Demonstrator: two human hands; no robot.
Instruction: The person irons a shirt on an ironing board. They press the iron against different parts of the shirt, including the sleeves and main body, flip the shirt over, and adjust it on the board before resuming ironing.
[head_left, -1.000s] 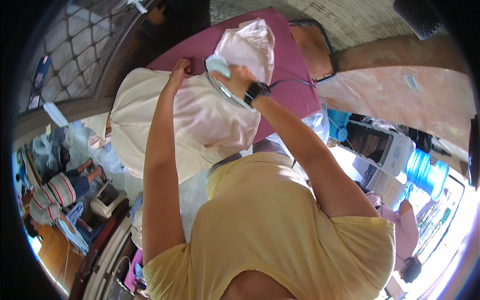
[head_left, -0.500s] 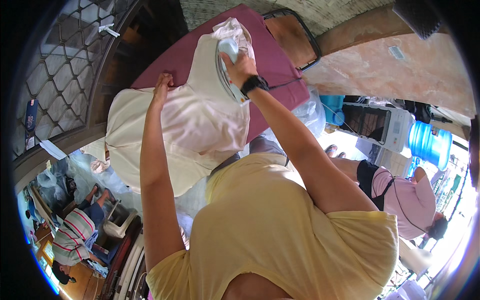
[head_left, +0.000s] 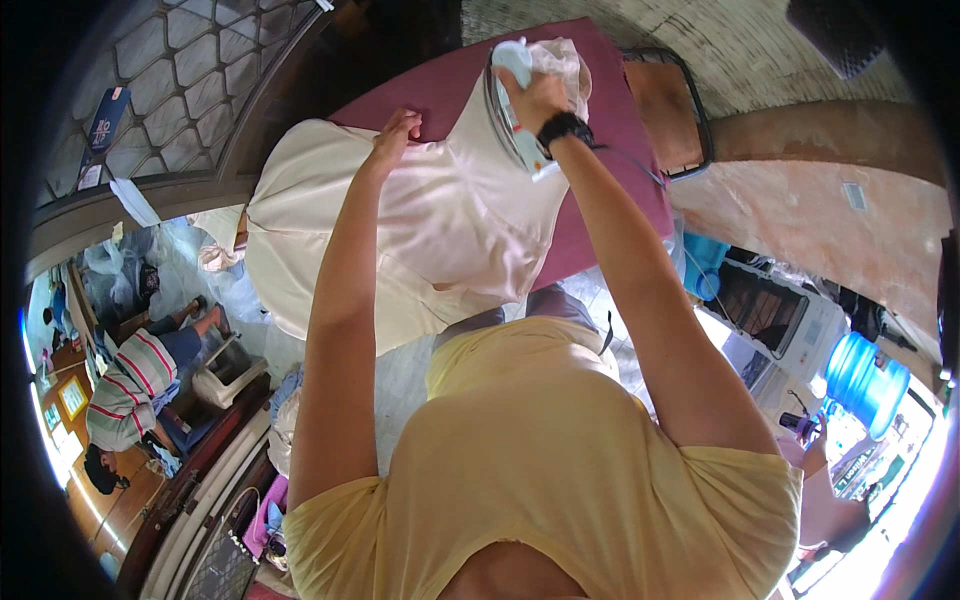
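Observation:
A cream satiny garment [head_left: 470,190] lies over a maroon ironing board [head_left: 622,120], its wide part hanging off the near left side. My right hand [head_left: 541,98] is wrapped round the handle of a white and pale-blue clothes iron [head_left: 511,62], which sits on the garment's sleeve-like part. Beyond the iron, that part ends in crumpled, gathered cloth. To the left, my left hand [head_left: 397,137] rests at the garment's far edge with fingers curled in on the cloth; its fingertips are partly hidden. From the iron, a grey cord [head_left: 630,163] runs right across the board.
A dark metal lattice gate [head_left: 190,95] stands at the far left. Beyond the board's right end is a brown panel in a black frame [head_left: 665,115]. A blue water jug [head_left: 866,385] stands at right. One person [head_left: 135,375] bends at lower left; another is at the right edge.
The whole view has shifted, so board and hands appear farther right and higher. The iron stays on the sleeve-like part, my left hand at the same edge. The person at right has moved lower in view.

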